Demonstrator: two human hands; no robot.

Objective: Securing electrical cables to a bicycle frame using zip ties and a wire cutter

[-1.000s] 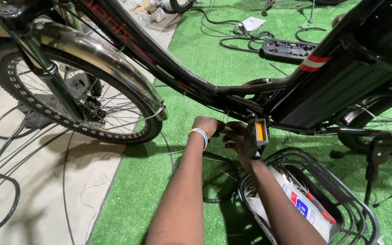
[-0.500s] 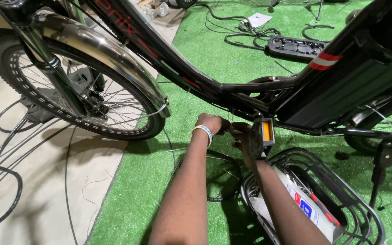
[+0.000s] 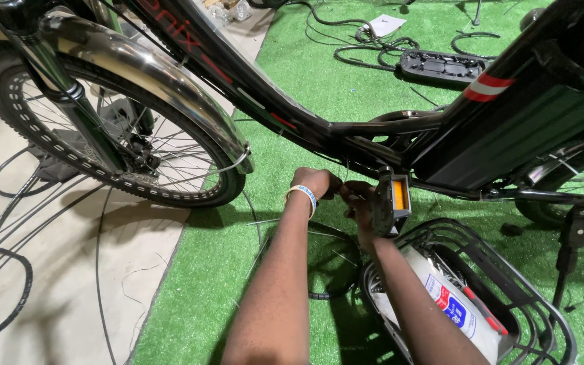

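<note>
- My left hand (image 3: 315, 184) is up under the black bicycle frame (image 3: 346, 132), fingers curled tight and pinching something small right below the bottom bracket; what exactly they grip is too small to tell.
- A white and blue wristband (image 3: 303, 196) sits on that wrist.
- My right hand (image 3: 359, 203) is just beside the left, nearly touching it, tucked behind the pedal (image 3: 392, 201); its fingers are bent in toward the same spot, but whether they clench anything I cannot tell, the pedal hides them.
- The pedal stands on edge with its orange reflector facing me, right against my right hand.
- The front wheel (image 3: 113, 128) with its shiny mudguard (image 3: 150, 74) is off to my left, resting where the green turf (image 3: 190, 297) meets the pale floor (image 3: 55, 270).
- A black wire basket (image 3: 542, 318) lies on the turf under my right forearm, with a white bottle-shaped package (image 3: 451, 304) inside.
- Thin black cables (image 3: 8, 196) trail across the floor on the left.
- Farther back on the turf lies a flat black plastic cover (image 3: 441, 65) among more cables.
</note>
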